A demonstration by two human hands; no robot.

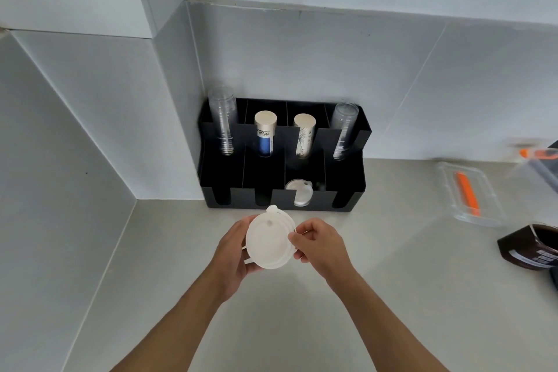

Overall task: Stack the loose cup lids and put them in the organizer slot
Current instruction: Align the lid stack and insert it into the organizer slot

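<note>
A stack of white cup lids (268, 240) is held above the counter, just in front of the black organizer (344, 199). My left hand (234, 254) cups the stack from the left and underneath. My right hand (320, 243) pinches its right rim with thumb and fingers. Other white lids (299, 192) sit in the organizer's third front slot from the left. The other front slots look dark; I cannot tell what is in them.
The organizer's back row holds clear cup stacks (224, 121) at both ends and paper cup stacks (265, 133) in the middle. A clear plastic container (471, 193) with an orange item and a dark brown appliance (531, 246) lie at the right. Tiled walls close the corner.
</note>
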